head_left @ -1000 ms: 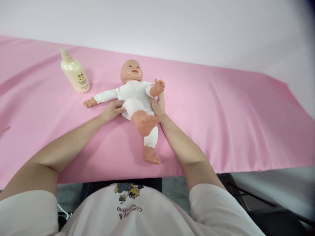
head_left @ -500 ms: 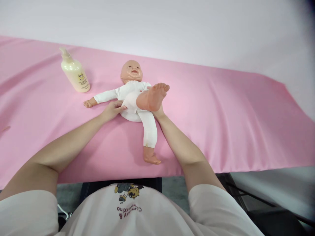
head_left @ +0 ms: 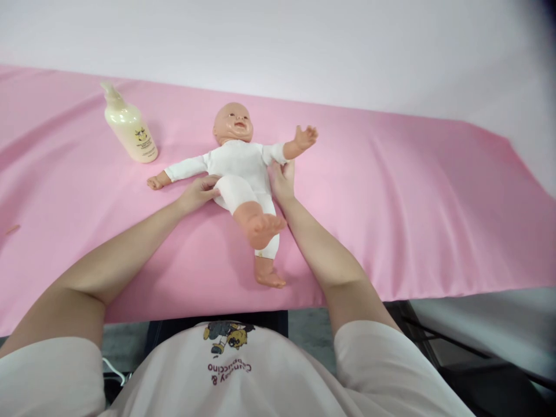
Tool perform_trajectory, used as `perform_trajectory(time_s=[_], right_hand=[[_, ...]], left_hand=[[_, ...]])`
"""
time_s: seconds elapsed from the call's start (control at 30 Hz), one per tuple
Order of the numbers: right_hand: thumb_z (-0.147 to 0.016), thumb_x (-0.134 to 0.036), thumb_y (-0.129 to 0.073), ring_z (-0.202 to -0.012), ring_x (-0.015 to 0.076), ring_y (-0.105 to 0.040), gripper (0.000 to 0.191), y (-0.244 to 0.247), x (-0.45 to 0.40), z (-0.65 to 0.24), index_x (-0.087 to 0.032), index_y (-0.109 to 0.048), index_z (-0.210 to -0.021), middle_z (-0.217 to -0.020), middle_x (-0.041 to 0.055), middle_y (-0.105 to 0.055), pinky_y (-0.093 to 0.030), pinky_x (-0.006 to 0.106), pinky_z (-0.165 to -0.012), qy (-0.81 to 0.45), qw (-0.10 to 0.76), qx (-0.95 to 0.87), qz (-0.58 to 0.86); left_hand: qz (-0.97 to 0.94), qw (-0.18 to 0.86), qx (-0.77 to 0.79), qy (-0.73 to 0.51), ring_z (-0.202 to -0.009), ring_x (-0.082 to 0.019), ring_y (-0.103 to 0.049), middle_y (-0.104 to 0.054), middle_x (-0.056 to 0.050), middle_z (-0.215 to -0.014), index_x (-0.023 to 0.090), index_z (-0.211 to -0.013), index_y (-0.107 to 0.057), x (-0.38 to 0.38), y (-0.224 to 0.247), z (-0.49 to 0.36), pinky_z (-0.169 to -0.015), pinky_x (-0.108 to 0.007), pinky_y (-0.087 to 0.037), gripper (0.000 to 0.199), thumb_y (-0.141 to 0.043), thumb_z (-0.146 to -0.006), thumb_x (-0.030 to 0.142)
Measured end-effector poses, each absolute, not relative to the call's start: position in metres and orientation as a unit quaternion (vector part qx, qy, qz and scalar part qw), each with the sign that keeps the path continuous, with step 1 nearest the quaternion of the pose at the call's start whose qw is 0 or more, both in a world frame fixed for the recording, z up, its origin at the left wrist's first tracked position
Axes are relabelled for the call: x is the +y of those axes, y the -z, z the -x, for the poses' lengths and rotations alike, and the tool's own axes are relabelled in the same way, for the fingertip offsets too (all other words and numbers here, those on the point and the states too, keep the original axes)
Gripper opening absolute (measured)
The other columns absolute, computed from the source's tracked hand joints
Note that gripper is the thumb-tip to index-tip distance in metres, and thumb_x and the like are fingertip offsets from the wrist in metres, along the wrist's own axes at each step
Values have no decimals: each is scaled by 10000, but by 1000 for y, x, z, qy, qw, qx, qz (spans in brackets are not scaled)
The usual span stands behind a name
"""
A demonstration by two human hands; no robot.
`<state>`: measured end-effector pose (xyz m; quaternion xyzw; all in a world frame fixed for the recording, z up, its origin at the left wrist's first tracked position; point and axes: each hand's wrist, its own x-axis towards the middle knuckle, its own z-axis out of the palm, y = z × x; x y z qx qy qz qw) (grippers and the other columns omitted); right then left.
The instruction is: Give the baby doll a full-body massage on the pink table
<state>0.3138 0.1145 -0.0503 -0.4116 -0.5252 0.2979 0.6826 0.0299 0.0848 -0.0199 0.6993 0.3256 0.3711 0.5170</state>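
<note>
A baby doll (head_left: 243, 165) with a bare head and a white cloth body lies on its back, feet toward me. My left hand (head_left: 200, 192) is closed on the hip and upper thigh of its raised leg, thumb on top and the other fingers partly hidden. That leg is bent, so its foot (head_left: 260, 230) hangs in the air over the other leg. At the doll's other side, my right hand (head_left: 282, 178) grips just below the lifted arm (head_left: 299, 142), fingers curled and partly hidden against the cloth.
A cream pump bottle (head_left: 132, 132) stands to the left of the doll's head. Pink cloth (head_left: 391, 202) covers the table, whose front edge runs close to my body. Behind it rises a white wall (head_left: 304, 46). A small thin stick-like thing (head_left: 12, 229) lies far left.
The doll's raised leg has swung down and toward me, uncovering its torso, its lifted arm and my right hand. My left hand has stayed at the hip.
</note>
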Motion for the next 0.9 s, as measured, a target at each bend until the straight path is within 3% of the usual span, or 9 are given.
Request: perform_trajectory(time_s=[0.13,0.23,0.4,0.53,0.9], right_hand=[[-913,-698,-647,-1436,235,-567,589,44,115,-315,-292,-606,-1338,-1402,58,-630,-490,473,-1215,-294,724,-463,417],[-948,-643,-627,-1398,211,-606,511,44,119,-315,-304,-609,-1330,-1386,39,-651,-577,432,-1121,-360,735,-398,414],[-1004,-498,-611,-1206,203,-723,314,56,136,-323,-236,-644,-1173,-1205,57,-748,-643,406,-1017,-475,736,-246,414],[-1020,-446,-587,-1148,196,-744,250,63,144,-327,-218,-641,-1108,-1132,58,-766,-641,393,-1012,-488,740,-211,411],[-928,-729,-564,-1172,190,-710,579,72,143,-330,-293,-574,-1308,-1313,59,-679,-626,383,-950,-401,717,-373,431]], left_hand=[[-703,518,323,-365,-1164,-298,-690,-763,-125,-1227,160,-1100,-789,82,15,-30,-1047,-428,-536,426,-800,-834,492],[-703,525,323,-355,-1174,-305,-689,-755,-132,-1250,159,-1095,-783,80,12,-30,-1043,-431,-540,430,-817,-814,482],[-709,525,316,-348,-1225,-309,-674,-722,-160,-1328,157,-1058,-768,82,14,-30,-1047,-427,-540,447,-863,-762,479],[-715,524,313,-341,-1259,-304,-662,-708,-155,-1367,162,-1014,-759,85,18,-30,-1050,-423,-541,381,-870,-750,412],[-692,527,342,-355,-1151,-302,-694,-755,-140,-1234,146,-1109,-765,77,8,-32,-990,-414,-559,465,-811,-814,502]])
